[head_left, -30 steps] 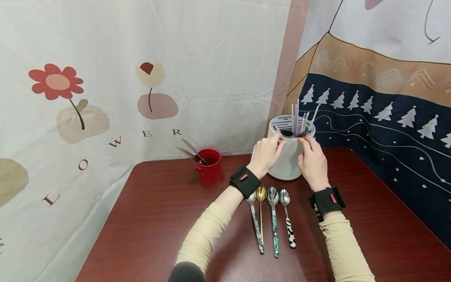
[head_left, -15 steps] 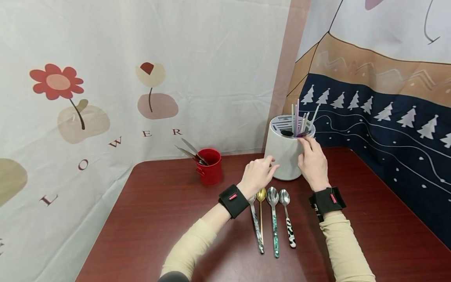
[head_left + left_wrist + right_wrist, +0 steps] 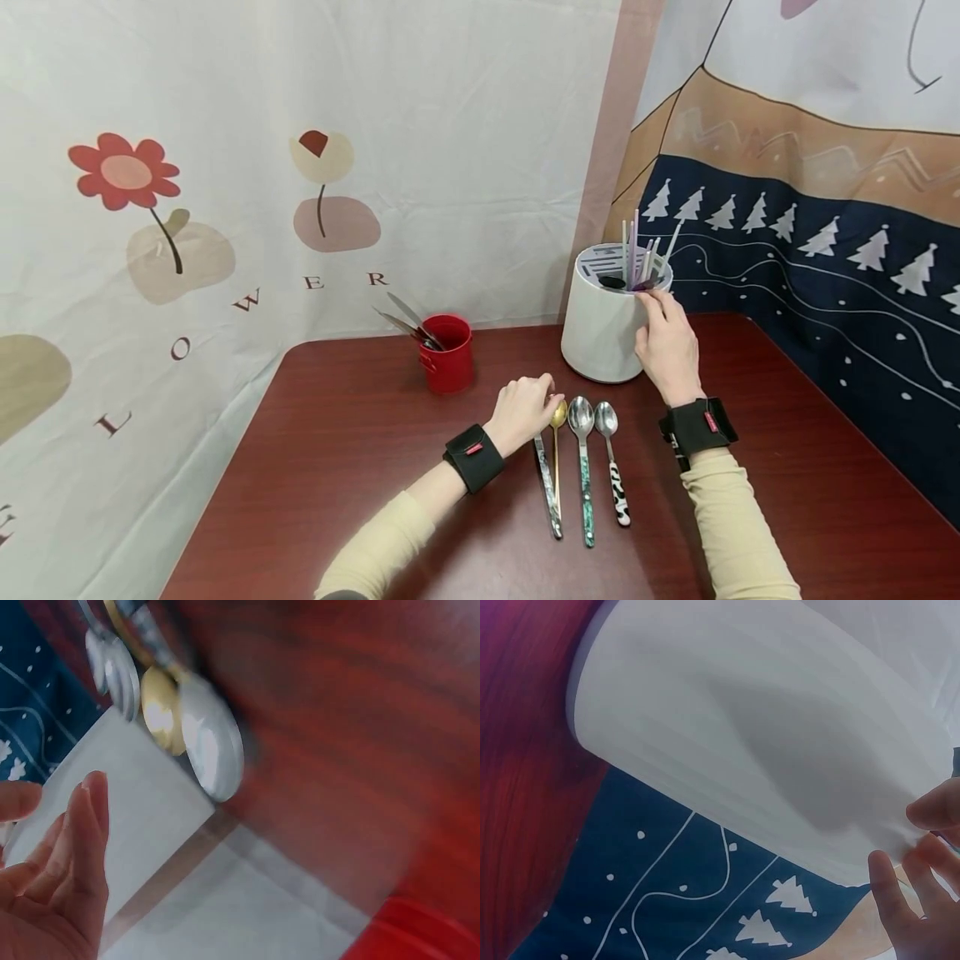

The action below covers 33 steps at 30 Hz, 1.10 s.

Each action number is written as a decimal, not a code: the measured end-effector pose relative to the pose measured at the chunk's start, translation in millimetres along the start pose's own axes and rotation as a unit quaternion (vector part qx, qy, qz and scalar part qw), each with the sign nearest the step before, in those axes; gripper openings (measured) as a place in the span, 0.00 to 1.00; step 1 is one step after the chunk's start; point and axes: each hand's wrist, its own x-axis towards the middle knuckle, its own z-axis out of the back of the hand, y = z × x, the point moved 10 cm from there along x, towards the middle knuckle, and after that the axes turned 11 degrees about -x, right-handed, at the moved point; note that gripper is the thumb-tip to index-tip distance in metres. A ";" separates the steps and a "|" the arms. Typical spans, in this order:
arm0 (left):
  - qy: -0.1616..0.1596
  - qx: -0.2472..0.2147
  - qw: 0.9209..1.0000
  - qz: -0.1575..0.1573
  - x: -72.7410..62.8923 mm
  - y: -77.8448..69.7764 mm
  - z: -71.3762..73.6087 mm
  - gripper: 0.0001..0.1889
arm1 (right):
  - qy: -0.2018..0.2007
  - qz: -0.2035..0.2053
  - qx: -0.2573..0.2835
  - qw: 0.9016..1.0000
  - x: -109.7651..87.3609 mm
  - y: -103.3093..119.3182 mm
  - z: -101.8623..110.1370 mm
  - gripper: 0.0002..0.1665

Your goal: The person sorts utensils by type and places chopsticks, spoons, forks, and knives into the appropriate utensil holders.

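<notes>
My left hand (image 3: 521, 412) hovers over the spoon heads, holding nothing. In the left wrist view its fingers stand apart from the spoons. Under it lies a silver spoon with a grey patterned handle (image 3: 549, 492), its head mostly hidden. Beside that are a gold spoon (image 3: 558, 415), a spoon with a teal handle (image 3: 581, 421) and a smaller spoon with a black-and-white handle (image 3: 606, 421). My right hand (image 3: 667, 346) touches the rim of a white round utensil holder (image 3: 600, 333) with a slotted top. Thin white and purple sticks (image 3: 636, 250) rise from it near the fingertips.
A red cup (image 3: 450, 367) holding several knives (image 3: 408, 321) stands at the back left of the dark red table (image 3: 337, 467). Patterned cloths (image 3: 465, 167) hang behind the table and along its right side.
My left hand has left the holder's rim and moved down and left to the spoon heads. My right hand has stayed at the rim. The holder and spoons stand as before.
</notes>
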 end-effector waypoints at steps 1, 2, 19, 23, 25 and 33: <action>0.002 0.004 1.000 0.006 -2.4 3.0 -2.2 0.09 | 0.000 0.000 0.000 1.000 0.0 -0.2 -0.1 0.25; 0.007 0.009 1.000 0.013 -4.6 6.0 -4.8 0.09 | 0.001 -0.001 0.000 1.000 0.0 -0.3 -0.2 0.25; 0.114 0.012 0.981 0.155 -33.0 32.1 -38.4 0.25 | -0.005 0.004 0.003 1.000 0.8 0.8 2.1 0.26; 0.120 -0.011 0.976 0.181 -35.1 34.3 -41.9 0.19 | -0.010 0.010 0.004 1.000 0.7 1.7 3.1 0.26; 0.125 -0.030 0.973 0.190 -35.8 34.3 -42.4 0.19 | -0.012 0.011 0.004 1.000 0.5 1.5 3.0 0.26; 0.130 -0.093 0.960 0.228 -38.3 42.4 -47.5 0.19 | -0.009 0.006 0.004 1.000 -0.8 -0.8 0.9 0.26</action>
